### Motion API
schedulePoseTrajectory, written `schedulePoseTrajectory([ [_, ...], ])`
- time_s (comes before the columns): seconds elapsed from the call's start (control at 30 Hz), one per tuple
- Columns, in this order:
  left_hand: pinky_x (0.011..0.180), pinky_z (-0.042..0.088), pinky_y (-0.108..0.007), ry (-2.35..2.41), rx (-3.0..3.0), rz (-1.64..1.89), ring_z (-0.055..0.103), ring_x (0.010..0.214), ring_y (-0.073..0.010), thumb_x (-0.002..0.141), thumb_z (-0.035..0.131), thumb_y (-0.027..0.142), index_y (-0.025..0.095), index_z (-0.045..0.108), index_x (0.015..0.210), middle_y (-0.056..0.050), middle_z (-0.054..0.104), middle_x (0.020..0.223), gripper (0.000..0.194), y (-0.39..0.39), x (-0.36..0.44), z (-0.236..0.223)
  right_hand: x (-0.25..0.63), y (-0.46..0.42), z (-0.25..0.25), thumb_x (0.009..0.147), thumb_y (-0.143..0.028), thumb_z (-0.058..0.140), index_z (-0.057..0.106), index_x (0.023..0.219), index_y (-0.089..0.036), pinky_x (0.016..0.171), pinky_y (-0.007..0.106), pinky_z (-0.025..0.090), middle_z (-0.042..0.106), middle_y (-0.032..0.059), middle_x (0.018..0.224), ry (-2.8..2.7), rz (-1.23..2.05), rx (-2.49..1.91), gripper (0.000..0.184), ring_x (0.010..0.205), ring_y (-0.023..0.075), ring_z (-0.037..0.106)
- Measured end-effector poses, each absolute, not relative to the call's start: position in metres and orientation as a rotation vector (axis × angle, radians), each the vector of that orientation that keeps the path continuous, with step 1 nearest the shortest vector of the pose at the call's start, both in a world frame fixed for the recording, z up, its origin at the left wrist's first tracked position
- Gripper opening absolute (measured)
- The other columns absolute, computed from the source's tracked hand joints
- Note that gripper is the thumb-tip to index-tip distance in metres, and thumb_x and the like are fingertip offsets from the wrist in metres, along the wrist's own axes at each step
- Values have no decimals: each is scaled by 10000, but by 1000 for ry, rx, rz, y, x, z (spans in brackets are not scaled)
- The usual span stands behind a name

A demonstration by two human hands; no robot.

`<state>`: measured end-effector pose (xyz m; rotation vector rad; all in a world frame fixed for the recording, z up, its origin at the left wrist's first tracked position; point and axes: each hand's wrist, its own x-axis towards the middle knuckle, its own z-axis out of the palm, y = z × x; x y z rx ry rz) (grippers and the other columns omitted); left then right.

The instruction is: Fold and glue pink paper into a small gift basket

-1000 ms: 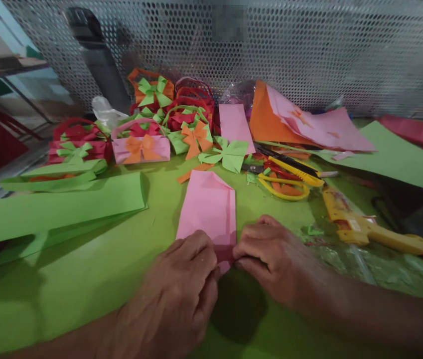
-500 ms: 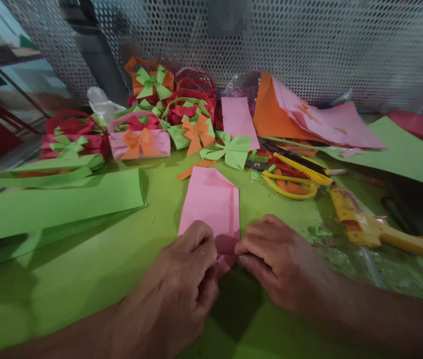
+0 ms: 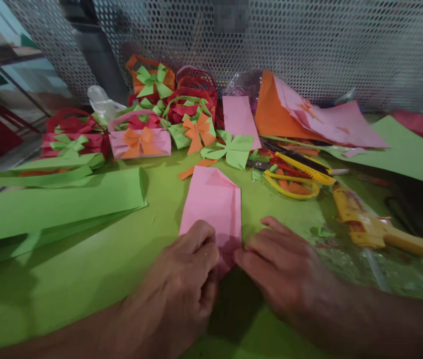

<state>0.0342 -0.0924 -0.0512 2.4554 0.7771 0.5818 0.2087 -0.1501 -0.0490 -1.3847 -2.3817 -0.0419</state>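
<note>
A folded piece of pink paper lies on the green tabletop in front of me, with a crease along its right side and a slanted fold at the upper right corner. My left hand is closed on the paper's near left end, fingers curled. My right hand presses the near right corner with its thumb, the other fingers bent beside the paper's edge. The near end between the hands is folded and partly hidden by the fingers.
Small paper bags with bows line the back. Folded green paper lies left. To the right are yellow-handled scissors, a yellow glue gun and orange, pink and green sheets. A perforated metal panel stands behind.
My right thumb has shifted onto the paper's near right corner, and the right fingers have lifted slightly away. My left hand stays almost where it was.
</note>
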Motion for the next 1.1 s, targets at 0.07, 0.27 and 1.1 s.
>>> schedulePoseTrajectory([
  [0.07,467,335,-221,780,2472,597,403,579,-96,742,357,26,179,374,630,-14,435,747,191,-92,35,-51,206,-155,-46,823,-71,363,633,778,-152,640,352,399,585,52,661,-2466,-234,-1312,286,601,168,491],
  [0.27,483,359,-222,774,2474,543,408,584,-101,723,356,13,184,357,635,-10,437,743,192,-90,34,-50,197,-164,-43,797,-38,321,659,711,-145,430,313,364,625,81,654,-2465,-394,-1352,365,506,160,489],
  [1.1,436,275,-209,750,2474,551,368,548,-81,768,345,16,181,325,628,4,403,709,217,-90,34,-48,199,-169,-46,779,-35,393,660,842,-111,391,295,324,580,22,545,-2555,-354,-1363,284,441,143,524],
])
